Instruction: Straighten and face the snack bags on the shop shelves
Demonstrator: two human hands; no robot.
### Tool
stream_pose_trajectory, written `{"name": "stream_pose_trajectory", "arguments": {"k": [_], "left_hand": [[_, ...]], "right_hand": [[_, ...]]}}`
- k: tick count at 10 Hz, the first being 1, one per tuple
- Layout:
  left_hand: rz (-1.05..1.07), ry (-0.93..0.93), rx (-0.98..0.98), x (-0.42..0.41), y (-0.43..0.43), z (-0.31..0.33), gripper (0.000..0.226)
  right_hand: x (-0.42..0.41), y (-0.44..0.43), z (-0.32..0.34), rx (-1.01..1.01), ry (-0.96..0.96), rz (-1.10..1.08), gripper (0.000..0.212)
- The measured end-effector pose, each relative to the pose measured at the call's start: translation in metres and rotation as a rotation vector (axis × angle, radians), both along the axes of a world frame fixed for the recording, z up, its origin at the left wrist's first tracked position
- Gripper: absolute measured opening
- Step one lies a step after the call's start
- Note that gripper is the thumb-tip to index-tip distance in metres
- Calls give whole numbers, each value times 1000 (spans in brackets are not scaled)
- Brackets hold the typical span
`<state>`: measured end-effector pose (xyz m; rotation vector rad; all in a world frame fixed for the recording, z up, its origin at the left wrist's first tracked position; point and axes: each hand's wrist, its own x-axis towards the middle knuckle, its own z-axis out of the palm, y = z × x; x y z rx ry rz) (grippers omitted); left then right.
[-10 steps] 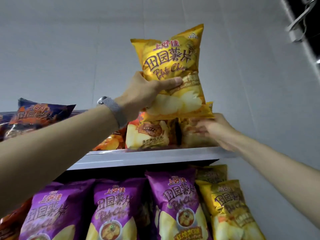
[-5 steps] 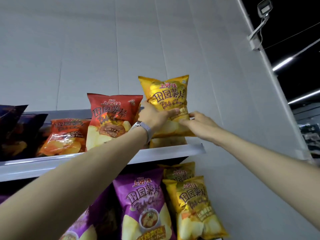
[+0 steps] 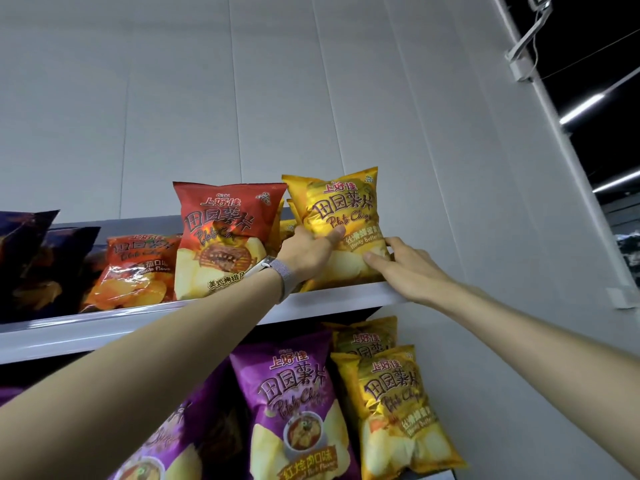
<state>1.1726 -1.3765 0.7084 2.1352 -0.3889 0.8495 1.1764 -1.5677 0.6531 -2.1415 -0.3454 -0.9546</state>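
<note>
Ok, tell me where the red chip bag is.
Head view, left of centre: the red chip bag stands upright on the top shelf, between the orange bag on its left and the yellow bag on its right.

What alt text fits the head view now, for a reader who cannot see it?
The left hand and right hand hold a yellow bag upright at the top shelf's right end, label facing out. A red bag stands to its left; purple bags sit on the shelf below.

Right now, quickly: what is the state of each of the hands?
Left hand: grips the shiny yellow foil chip bag.
Right hand: pinches the same bag's right edge.
</note>
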Motion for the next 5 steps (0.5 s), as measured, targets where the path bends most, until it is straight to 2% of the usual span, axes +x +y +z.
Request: {"name": "stream_pose_trajectory", "arguments": {"k": [1, 4, 5], "left_hand": [[19, -10, 36, 2, 3, -4, 73], [79, 17, 127, -15, 12, -12, 69], [107, -60, 236, -32, 17, -23, 62]], "right_hand": [[-3, 0, 0, -28, 10, 2, 63], [-26, 4, -5, -94, -33, -145, 60], [-39, 7, -7, -155, -91, -204, 66]]}}
